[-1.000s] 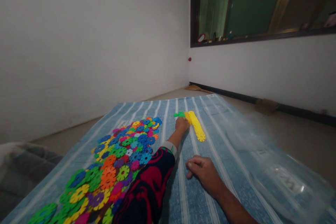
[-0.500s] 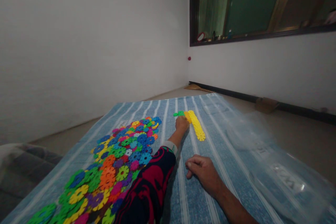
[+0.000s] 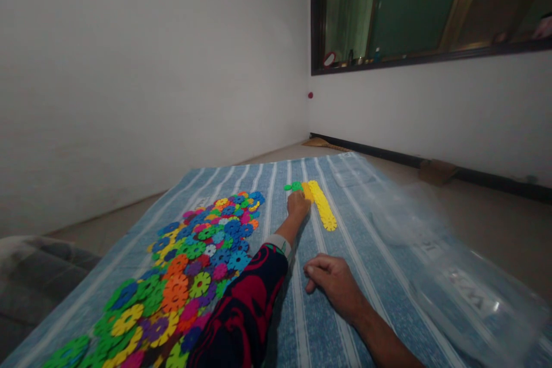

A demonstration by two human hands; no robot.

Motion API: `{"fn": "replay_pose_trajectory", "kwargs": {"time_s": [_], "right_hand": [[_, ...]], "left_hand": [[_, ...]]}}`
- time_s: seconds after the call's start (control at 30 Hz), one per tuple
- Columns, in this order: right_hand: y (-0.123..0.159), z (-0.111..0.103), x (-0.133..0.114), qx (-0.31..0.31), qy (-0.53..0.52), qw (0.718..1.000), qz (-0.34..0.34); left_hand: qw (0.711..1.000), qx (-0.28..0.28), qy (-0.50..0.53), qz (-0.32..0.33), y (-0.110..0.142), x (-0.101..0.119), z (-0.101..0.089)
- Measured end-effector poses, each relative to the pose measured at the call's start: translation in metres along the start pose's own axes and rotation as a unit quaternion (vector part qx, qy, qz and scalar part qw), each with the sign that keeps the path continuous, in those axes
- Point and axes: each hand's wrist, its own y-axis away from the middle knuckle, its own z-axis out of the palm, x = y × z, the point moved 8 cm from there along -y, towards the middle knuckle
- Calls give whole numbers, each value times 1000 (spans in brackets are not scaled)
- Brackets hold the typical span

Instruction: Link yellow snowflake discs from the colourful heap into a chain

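My left hand (image 3: 298,204), in a red and black patterned sleeve, reaches far forward. Its fingers are bunched at the near-left side of a row of yellow discs (image 3: 324,208) laid on the blue striped cloth (image 3: 371,253). What the fingers pinch is hidden. A few green discs (image 3: 294,187) lie just beyond the hand. My right hand (image 3: 332,280) rests on the cloth close to me, fingers curled under, nothing visible in it. A big heap of coloured notched discs (image 3: 194,253) spreads along the cloth's left side.
A crumpled clear plastic bag (image 3: 457,287) lies over the cloth's right edge. Grey fabric (image 3: 34,270) bunches at the left. White walls close the corner ahead, with a dark-framed window (image 3: 422,11) on the right and a cardboard scrap (image 3: 437,171) on the floor.
Almost nothing differs. My left hand stays at the yellow row and my right hand stays on the cloth; the view has only drifted slightly.
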Motion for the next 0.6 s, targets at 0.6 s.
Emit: {"fn": "replay_pose_trajectory", "kwargs": {"time_s": [0.6], "right_hand": [[1,-1,-1,2,0,1000,5]], "left_hand": [[1000,-1,-17,-9,2,-1,6]]}}
